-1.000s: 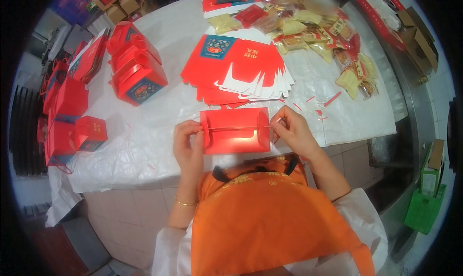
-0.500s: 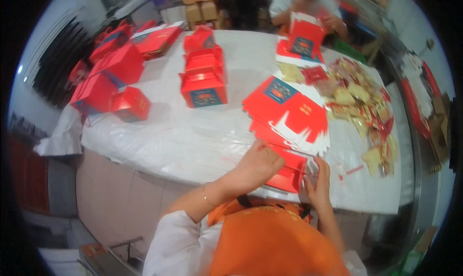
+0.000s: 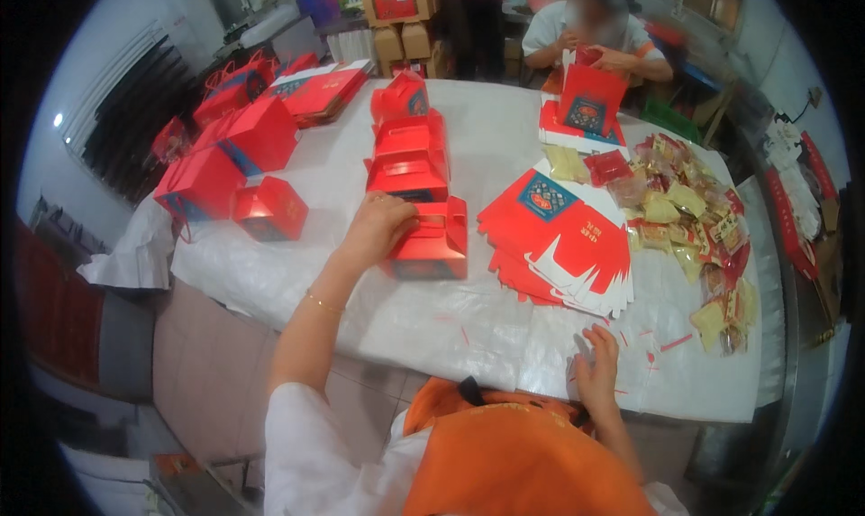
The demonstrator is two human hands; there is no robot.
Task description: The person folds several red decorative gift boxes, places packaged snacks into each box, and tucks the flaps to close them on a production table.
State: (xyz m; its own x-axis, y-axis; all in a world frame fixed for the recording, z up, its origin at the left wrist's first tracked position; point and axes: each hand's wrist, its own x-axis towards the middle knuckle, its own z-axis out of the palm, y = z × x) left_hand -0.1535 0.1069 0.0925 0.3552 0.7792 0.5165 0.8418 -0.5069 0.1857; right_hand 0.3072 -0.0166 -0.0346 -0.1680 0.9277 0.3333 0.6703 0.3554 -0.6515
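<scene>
My left hand (image 3: 378,226) reaches forward over the table, fingers closed on the top handle of a folded red gift box (image 3: 437,250). This box stands at the near end of a row of similar red boxes (image 3: 407,155). Near the table's front edge, my right hand (image 3: 596,369) holds nothing, its fingers apart. Beyond it lies a fanned stack of flat red box blanks (image 3: 563,237) with white flaps and a blue printed panel.
Wrapped snack packets (image 3: 685,210) in yellow and red are heaped at the right. Red bags (image 3: 257,136) and a smaller red box (image 3: 270,210) stand at the left. Across the table (image 3: 333,210), a person (image 3: 590,34) handles a red box (image 3: 590,97).
My left hand has carried the red box from the front edge, forward and left, to the end of the row. My right hand has let go of it and stays near the edge.
</scene>
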